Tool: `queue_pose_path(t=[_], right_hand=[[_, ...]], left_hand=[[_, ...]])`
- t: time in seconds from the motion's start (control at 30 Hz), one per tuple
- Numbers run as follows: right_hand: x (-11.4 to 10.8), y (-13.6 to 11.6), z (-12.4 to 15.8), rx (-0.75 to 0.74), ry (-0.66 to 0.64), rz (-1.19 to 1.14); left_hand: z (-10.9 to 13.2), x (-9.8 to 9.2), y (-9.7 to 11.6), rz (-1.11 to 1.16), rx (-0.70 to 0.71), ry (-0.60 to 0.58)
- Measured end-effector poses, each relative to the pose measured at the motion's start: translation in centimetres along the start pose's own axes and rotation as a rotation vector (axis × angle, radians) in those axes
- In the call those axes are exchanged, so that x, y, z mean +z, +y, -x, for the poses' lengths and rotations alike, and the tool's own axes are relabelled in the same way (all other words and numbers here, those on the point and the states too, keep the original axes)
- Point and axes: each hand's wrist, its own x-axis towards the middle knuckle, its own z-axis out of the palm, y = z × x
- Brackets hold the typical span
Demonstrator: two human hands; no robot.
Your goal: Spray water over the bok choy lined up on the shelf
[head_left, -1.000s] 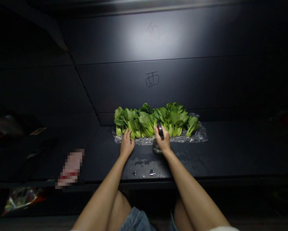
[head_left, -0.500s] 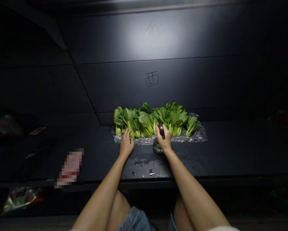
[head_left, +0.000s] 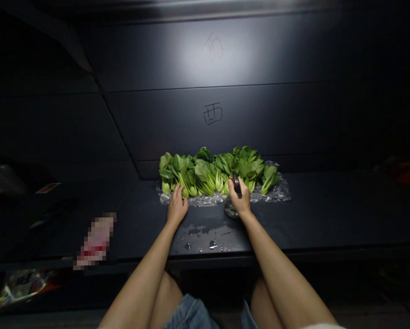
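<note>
Several heads of green bok choy (head_left: 205,173) lie in a row on crinkled clear plastic wrap (head_left: 280,194), leaves toward the back wall. My right hand (head_left: 242,198) is closed round the dark head of a spray bottle (head_left: 230,209), whose clear body shows below the fingers. The nozzle points toward the greens. At the row's left front, my left hand (head_left: 177,206) rests with fingers apart near the pale stem ends. Whether its fingertips touch the stems I cannot tell.
Water drops (head_left: 213,245) lie on the dark shelf (head_left: 328,214) near its front edge. A dark panel wall (head_left: 276,114) with a written character stands behind. At left are a blurred-out package (head_left: 97,240), a card (head_left: 48,188) and a colourful bag (head_left: 24,285) below.
My right hand has shifted slightly right with the spray bottle. My left hand stays beside the stems. The whole view has moved a little.
</note>
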Motion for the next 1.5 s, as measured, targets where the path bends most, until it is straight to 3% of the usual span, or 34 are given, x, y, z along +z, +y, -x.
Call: queue_pose_path(t=[0.77,1.1,1.5], right_hand=[[-2.1,1.9,-0.9,-0.002,0.04,0.072],[-2.6,2.0,-1.0,0.002,0.035,0.02],[-3.7,2.4,-1.4,0.022,0.069,0.048]], left_hand=[[-0.2,0.1,0.0,-0.039,0.037,0.008],[-0.3,-0.8,2.8,-0.12,0.215,-0.051],[-1.2,1.5,6.3,-0.053,0.226,-0.035]])
